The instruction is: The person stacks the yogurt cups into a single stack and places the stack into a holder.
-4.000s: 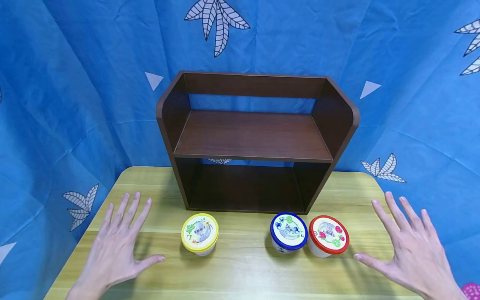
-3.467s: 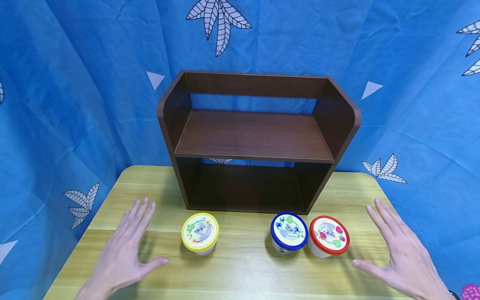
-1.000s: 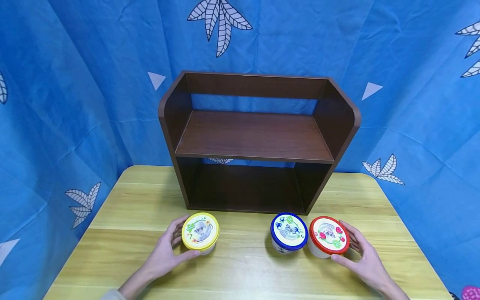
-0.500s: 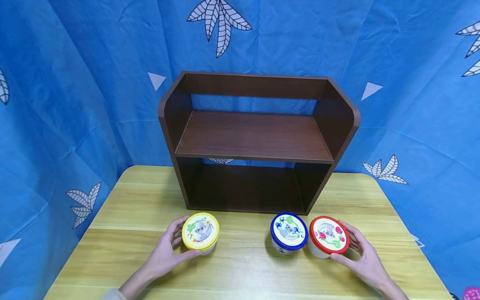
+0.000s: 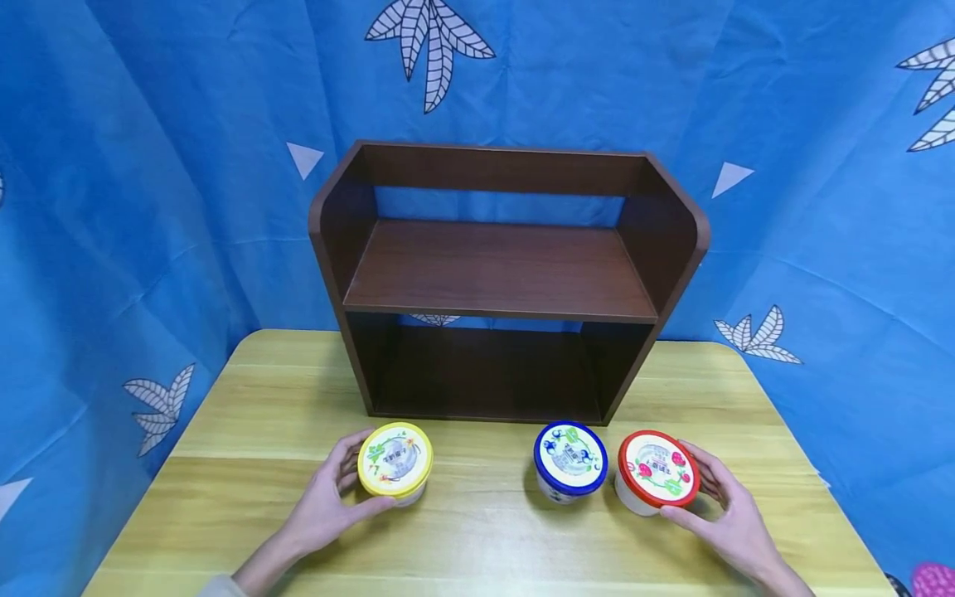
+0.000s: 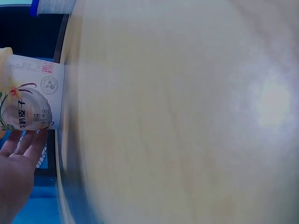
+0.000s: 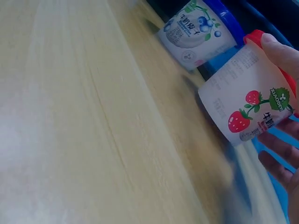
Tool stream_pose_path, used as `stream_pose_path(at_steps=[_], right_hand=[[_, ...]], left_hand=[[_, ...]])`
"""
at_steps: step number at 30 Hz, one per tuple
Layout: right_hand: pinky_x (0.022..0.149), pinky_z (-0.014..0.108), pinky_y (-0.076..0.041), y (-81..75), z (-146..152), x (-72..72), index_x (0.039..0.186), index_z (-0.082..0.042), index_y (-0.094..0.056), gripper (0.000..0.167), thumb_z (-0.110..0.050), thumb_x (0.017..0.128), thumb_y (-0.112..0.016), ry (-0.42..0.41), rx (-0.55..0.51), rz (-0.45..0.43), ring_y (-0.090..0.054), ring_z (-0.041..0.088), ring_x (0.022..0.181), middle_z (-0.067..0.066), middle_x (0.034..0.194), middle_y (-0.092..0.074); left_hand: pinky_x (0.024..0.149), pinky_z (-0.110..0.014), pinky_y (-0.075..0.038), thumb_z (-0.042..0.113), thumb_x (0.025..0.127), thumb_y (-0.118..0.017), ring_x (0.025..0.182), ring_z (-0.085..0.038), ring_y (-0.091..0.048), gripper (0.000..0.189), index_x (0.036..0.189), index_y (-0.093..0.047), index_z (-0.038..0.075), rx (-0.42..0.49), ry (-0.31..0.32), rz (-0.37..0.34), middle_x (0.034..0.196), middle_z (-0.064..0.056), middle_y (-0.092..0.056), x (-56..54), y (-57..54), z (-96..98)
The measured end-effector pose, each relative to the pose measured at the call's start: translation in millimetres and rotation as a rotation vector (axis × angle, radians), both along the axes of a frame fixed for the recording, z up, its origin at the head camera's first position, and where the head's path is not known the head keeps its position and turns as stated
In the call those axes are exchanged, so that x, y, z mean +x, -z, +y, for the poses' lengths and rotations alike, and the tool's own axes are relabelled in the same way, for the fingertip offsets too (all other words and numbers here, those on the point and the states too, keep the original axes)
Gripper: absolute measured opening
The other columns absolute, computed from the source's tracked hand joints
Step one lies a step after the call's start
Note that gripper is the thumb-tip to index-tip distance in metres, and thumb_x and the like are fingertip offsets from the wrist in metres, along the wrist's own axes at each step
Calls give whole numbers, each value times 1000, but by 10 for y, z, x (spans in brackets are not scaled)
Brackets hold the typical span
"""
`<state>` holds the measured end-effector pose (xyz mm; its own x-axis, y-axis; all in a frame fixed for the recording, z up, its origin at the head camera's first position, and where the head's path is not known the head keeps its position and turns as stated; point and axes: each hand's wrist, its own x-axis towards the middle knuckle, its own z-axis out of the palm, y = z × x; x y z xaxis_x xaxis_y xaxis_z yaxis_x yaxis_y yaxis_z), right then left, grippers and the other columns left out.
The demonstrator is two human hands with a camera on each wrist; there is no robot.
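My left hand (image 5: 326,500) holds the yellow-lidded yogurt cup (image 5: 395,460) by its left side, thumb at the front of the lid and fingers behind. The left wrist view shows the fingertips against the printed wall of that cup (image 6: 28,95); the thumb is hidden there. On the right, my right hand (image 5: 729,521) grips the red-lidded yogurt cup (image 5: 660,469), its strawberry print facing the right wrist camera. Thumb (image 7: 279,49) lies on the red rim, with fingers around the other side. A blue-lidded yogurt cup (image 5: 570,458) stands untouched just left of the red-lidded one.
A dark brown two-tier shelf (image 5: 500,269) stands behind the cups at the back of the wooden table (image 5: 477,539). Its side panels rise at both ends, and the lower compartment opens toward me. Blue patterned cloth (image 5: 186,166) hangs behind.
Both hands have come in from the table's sides and taken hold of the outer cups. Over the last half second the red-lidded cup has shifted slightly right, widening its gap to the blue-lidded one.
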<state>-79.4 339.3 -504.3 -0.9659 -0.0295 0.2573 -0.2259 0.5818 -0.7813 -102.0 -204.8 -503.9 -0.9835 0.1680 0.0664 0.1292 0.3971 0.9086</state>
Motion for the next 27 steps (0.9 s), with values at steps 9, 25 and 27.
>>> stream_pose_path(at_steps=[9, 25, 27], right_hand=[[95, -3, -42, -153, 53, 67, 155, -1, -46, 93, 8, 72, -90, 13, -22, 80, -53, -22, 122, -41, 136, -55], [97, -2, -41, -567, -4, 70, 154, -2, -48, 101, 13, 64, -91, -31, 5, 158, -55, -18, 123, -34, 140, -57], [97, -1, -42, -620, -24, 54, 153, -1, -49, 101, 14, 62, -91, -43, 4, 175, -56, -17, 123, -33, 139, -58]], left_hand=[[105, -19, -56, 28, 76, -96, 136, -18, -59, 96, 154, -42, 12, -14, -5, -10, 152, -14, -58, -7, -8, -22], [105, -18, -55, 27, 75, -97, 131, 0, -57, 97, 154, -43, 14, -4, -18, -30, 153, -11, -58, -22, 9, -8], [105, -19, -55, 28, 75, -97, 133, -6, -58, 97, 154, -42, 13, -6, -15, -23, 153, -12, -58, -19, 4, -3]])
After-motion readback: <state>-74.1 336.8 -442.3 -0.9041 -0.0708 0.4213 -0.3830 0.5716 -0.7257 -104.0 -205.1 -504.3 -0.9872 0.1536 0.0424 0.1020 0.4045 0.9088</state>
